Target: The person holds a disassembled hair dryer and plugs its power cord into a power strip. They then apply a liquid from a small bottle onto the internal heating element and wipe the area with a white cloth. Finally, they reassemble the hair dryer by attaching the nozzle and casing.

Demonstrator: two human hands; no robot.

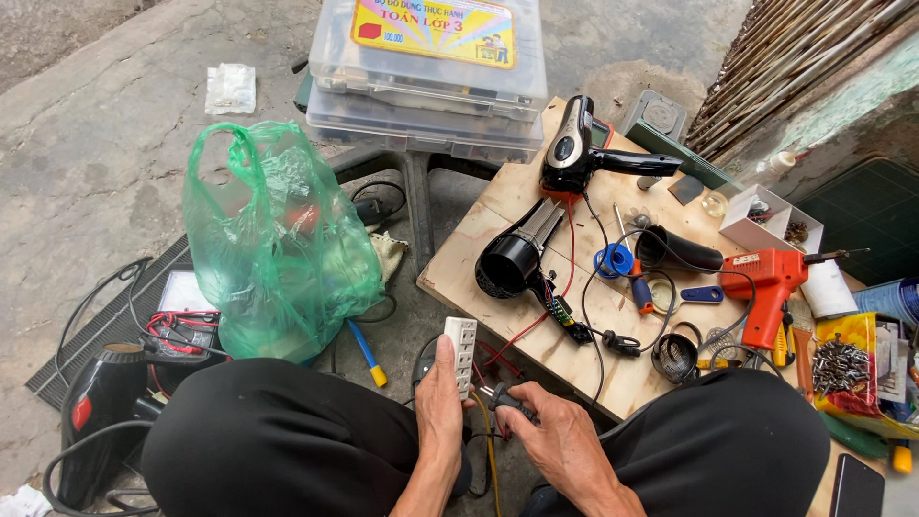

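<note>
My left hand (439, 402) holds a white socket strip (462, 351) upright between my knees. Close beside it, my right hand (560, 438) pinches a black plug (504, 397) with its prongs pointing at the strip. The plug's dark cord runs up onto a wooden board (498, 196). On the board lies an opened black hair dryer (536, 225) with its barrel, circuit strip and red and black wires exposed.
A green plastic bag (273, 239) stands on the left. Stacked clear plastic boxes (426, 77) sit behind the board. An orange soldering gun (766, 287), blue tape roll (614, 259), screwdriver and a box of screws (842, 364) crowd the board's right. A black appliance (96, 402) lies bottom left.
</note>
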